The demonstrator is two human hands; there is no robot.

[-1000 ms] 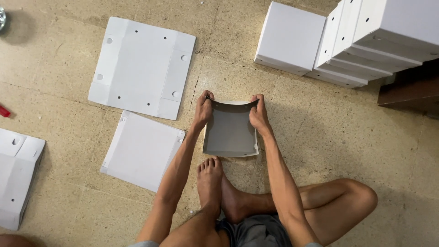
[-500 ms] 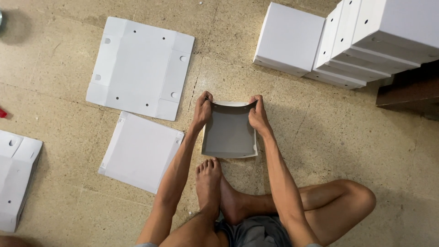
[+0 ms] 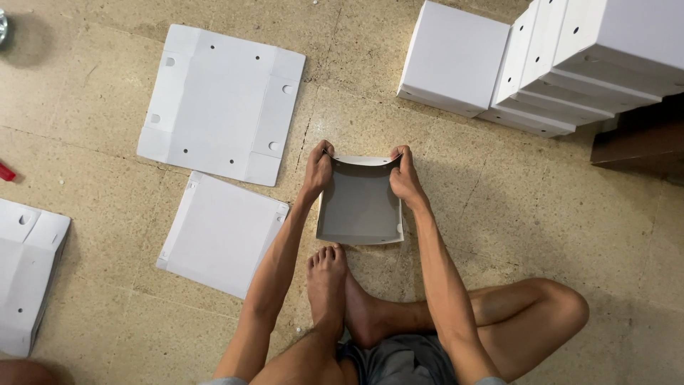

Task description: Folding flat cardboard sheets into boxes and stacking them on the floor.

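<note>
A half-folded white cardboard box with a grey inside stands on the floor in front of my crossed legs. My left hand grips its far left corner, fingers curled over the wall. At the far right corner my right hand does the same, pinching the upright side. The far wall between my hands bows slightly. My bare feet rest just below the box's near edge.
Two flat white cardboard sheets lie to the left: a large one with holes and a smaller one. A folded white box sits at the left edge. Finished white boxes are stacked at the top right beside a brown object.
Both hands hold the same grip on the box's far corners. Hardly anything moved; the view only drifted a little.
</note>
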